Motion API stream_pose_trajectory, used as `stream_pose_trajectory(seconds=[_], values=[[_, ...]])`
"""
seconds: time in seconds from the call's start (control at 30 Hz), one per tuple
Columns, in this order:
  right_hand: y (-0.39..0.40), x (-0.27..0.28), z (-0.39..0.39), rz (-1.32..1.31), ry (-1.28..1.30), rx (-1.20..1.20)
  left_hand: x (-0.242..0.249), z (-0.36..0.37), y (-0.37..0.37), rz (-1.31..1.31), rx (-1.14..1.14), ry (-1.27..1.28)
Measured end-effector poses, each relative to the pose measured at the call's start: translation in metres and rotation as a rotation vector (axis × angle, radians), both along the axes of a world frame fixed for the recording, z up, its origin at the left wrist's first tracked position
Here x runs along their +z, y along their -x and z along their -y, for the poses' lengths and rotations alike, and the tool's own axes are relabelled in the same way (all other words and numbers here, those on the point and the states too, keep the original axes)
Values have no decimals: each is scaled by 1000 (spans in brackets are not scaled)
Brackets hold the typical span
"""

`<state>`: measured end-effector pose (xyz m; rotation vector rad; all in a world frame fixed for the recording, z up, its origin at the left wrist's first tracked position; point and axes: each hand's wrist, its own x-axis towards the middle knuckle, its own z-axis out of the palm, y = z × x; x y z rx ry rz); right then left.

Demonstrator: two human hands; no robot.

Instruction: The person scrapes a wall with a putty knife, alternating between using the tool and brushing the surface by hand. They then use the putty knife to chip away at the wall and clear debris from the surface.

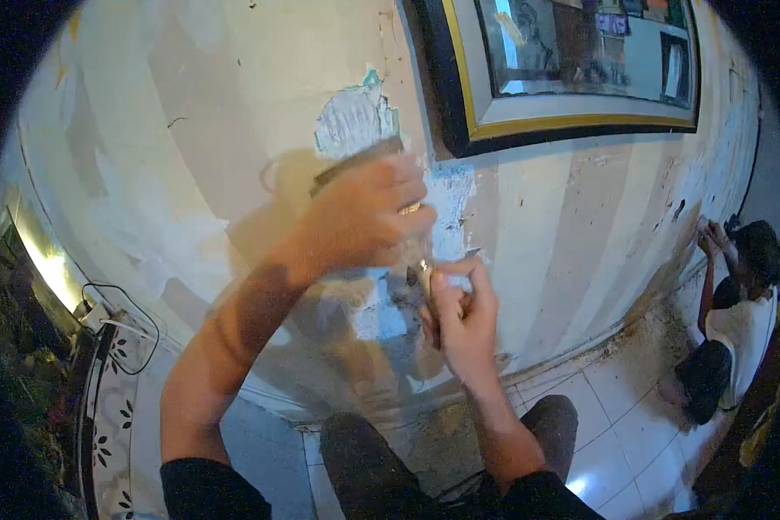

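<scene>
My left hand (364,208) is raised in front of the striped wall (269,61), its fingers curled and smeared by motion. A wide, dark, flat blade, like that of a putty knife (355,165), shows along the top of this hand, just under a bare whitish patch (351,117). Lower and to the right, my right hand (468,316) is closed around a slim tool with a shiny metal part (424,270); its kind is not clear. The two hands are close together. Pale bluish patches (381,316) with torn wallpaper edges lie behind and below them.
A framed picture (572,134) with glass hangs at upper right. Another person (745,321) crouches by the wall at far right, hands against it. A power adapter with cables (104,319) sits on a patterned cabinet (113,416) at left. White floor tiles (615,433) lie below.
</scene>
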<state>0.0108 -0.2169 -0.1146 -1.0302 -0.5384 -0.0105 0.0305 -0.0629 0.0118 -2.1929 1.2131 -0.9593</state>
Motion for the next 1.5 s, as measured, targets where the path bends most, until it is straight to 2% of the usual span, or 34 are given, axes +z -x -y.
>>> stream_pose_trajectory(seconds=[0.13, 0.23, 0.3, 0.4, 0.53, 0.6, 0.7, 0.8, 0.9, 1.0, 1.1, 1.13, 1.23, 1.4, 1.47, 1.5], values=[[-6, 1, 1, 68, 6, -23, 0, 1, -4, 32, -44, 25], [-6, 7, 3, 10, -53, 71, 5, 2, -3, 23, 3, 41], [-3, 1, 3, 13, 17, 19, 1, 1, 2, -7, -21, 43], [-13, 4, -3, 83, -30, 14, 14, 0, -3, 49, -16, 13], [-8, 11, 1, 33, -29, 38, 11, 2, -3, 40, 22, 11], [-9, 9, -2, 78, -3, -32, 13, 0, -4, 15, -30, -5], [-17, 18, -2, 105, -24, -24, 23, 1, -7, 85, -4, 8], [-12, 10, -5, 74, -50, -6, 11, -2, -8, 92, -54, 5], [-30, 18, -15, 184, -100, -49, 34, -3, -14, 195, -39, -73], [-32, 32, -6, 139, -121, 31, 42, 8, -8, 155, 68, -35], [-15, 15, -4, 75, -85, 9, 23, 3, -5, 71, -23, -35], [-20, 7, -6, 106, -97, 41, 15, 3, -4, -15, 36, 11], [-31, 18, -6, 163, -33, -48, 19, 3, -4, 147, 41, 71], [-38, 17, 8, 178, 13, 5, 22, 4, 2, 108, 74, 107], [-40, -24, 18, 249, 127, -67, -3, 5, 16, -183, 78, 201], [-38, -45, 30, 214, 231, -24, -18, 7, 24, -386, 39, 281]])
